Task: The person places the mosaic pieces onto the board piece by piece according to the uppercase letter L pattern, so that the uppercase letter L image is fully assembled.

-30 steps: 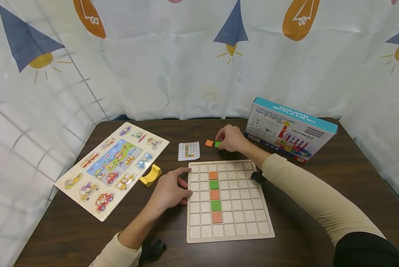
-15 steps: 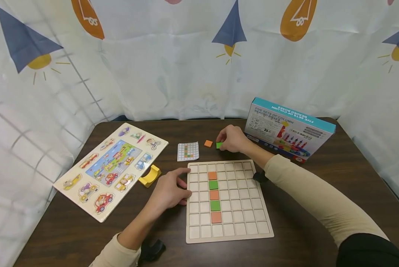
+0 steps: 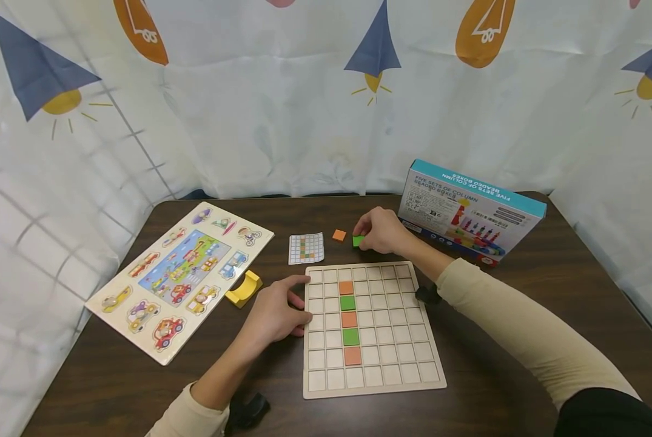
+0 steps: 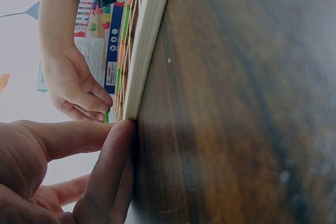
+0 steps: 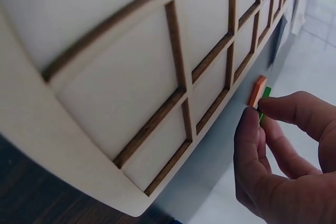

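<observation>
A wooden grid board [image 3: 391, 352] lies on the table, with orange and green square tiles set in its third column. My left hand [image 3: 275, 312] touches the board's left edge, its index finger and thumb apart along the rim; in the left wrist view the fingertips [image 4: 122, 129] are right at that edge. Beyond the far side, my right hand [image 3: 381, 230] pinches a green tile [image 3: 357, 241] between thumb and fingers. The right wrist view shows the green tile [image 5: 266, 96] on edge in that grip. A loose orange tile [image 3: 339, 235] lies just left of it.
A small pattern card [image 3: 306, 249] lies behind the board. On the left are a vehicle picture puzzle [image 3: 189, 321] and a yellow curved block [image 3: 245, 289]. A blue-topped toy box [image 3: 470, 212] stands at back right, close to my right arm, before a curtain [image 3: 304, 121].
My right hand, still pinching the green tile, has shifted slightly right and toward me, away from the loose orange tile. My left hand stays at the board's edge.
</observation>
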Tool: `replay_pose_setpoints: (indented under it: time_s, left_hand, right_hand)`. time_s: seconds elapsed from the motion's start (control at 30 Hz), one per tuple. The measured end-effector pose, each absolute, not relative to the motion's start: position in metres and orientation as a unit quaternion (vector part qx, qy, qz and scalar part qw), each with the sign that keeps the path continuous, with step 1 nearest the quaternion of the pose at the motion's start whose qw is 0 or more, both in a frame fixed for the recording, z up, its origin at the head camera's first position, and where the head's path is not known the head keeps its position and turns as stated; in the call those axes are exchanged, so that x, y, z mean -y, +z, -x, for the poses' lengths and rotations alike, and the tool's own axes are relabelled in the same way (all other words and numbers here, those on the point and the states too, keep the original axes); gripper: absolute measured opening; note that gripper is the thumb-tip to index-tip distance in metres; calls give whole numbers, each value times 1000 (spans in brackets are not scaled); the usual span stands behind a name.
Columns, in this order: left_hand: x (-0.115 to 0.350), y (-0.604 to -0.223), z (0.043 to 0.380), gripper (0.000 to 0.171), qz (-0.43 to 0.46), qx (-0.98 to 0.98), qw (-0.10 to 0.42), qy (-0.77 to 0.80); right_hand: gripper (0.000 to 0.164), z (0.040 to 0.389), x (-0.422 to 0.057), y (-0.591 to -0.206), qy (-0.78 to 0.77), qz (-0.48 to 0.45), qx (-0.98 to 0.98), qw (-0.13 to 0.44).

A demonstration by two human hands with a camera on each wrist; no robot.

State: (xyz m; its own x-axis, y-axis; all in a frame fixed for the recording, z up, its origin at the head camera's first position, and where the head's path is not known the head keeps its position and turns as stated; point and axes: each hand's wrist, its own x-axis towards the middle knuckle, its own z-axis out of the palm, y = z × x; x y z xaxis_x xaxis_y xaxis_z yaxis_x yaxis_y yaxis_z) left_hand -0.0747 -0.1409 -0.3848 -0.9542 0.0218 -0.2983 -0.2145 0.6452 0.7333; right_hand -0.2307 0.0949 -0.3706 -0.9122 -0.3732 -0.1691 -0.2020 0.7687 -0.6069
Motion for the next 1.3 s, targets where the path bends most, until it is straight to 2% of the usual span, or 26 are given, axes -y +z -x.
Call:
replay_pose_setpoints:
  time_s: [0.9, 1.3]
  left_hand:
    - [141, -385, 75, 71, 56, -892, 145, 424]
    - [141, -386, 76, 71, 56, -892, 145, 425]
  right_hand:
    - [20, 196, -105, -362, -332, 202, -911, 141]
    - [19, 175, -107, -361, -334, 198, -908, 158]
